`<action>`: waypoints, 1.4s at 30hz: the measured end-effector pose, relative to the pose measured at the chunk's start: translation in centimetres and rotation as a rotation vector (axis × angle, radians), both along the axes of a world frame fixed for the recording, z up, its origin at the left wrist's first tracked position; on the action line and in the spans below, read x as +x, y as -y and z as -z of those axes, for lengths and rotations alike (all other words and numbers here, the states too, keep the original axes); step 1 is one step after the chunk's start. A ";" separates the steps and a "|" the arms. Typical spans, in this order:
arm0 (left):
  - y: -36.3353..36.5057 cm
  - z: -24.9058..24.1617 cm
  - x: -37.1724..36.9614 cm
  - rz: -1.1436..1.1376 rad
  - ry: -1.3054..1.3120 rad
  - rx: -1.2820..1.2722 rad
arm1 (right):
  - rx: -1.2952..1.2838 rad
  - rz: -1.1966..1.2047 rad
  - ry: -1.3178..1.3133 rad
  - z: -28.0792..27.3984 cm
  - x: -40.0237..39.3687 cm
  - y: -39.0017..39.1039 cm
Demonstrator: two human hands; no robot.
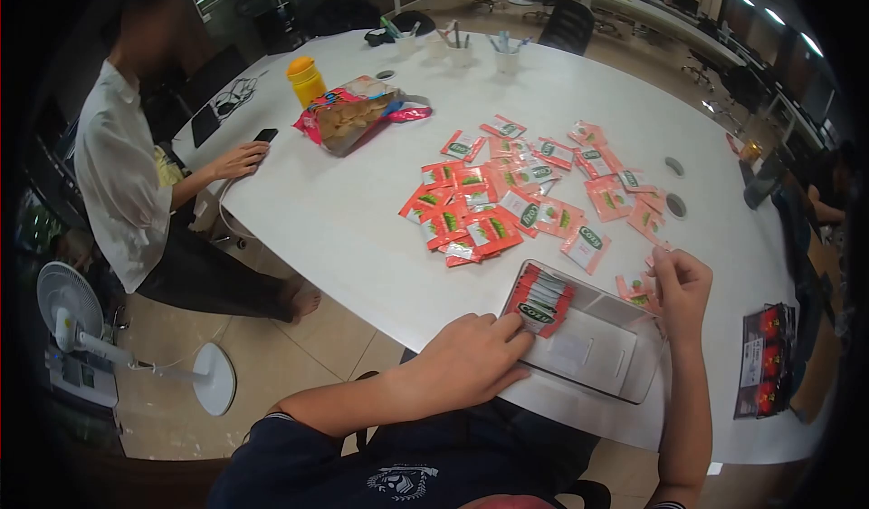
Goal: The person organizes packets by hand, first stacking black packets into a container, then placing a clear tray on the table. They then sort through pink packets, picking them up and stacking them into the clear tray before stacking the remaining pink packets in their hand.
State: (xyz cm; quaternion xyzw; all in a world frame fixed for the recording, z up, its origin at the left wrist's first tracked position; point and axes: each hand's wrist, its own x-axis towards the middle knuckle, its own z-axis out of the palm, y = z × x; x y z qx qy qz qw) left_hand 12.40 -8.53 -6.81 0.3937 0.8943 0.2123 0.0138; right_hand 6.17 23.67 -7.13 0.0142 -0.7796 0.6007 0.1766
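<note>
A clear plastic box (644,378) sits at the table's near edge, with a row of upright red sachets (541,304) marked "Cozy" in its left end. My left hand (475,355) grips the box's left side, its fingertips beside the front sachet and its thumb at the near wall. Right of the box, my right hand (685,283) is raised with thumb and forefinger pinched on a small pink sachet (651,260), mostly hidden by the fingers. Loose red and pink sachets (472,183) with strawberry pictures lie spread and overlapping beyond the box.
An open snack bag (348,121) and a yellow bottle (306,81) stand farther back on the white table (362,237). Pen cups (507,58) line the far edge. At the left stands a person (122,174), hand near a phone. A black-and-red pack (766,360) lies right.
</note>
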 end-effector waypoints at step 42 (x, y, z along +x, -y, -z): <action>-0.8 -1.2 -0.2 -0.003 -0.023 -0.009 | 0.709 -0.305 -0.498 -3.3 1.9 2.0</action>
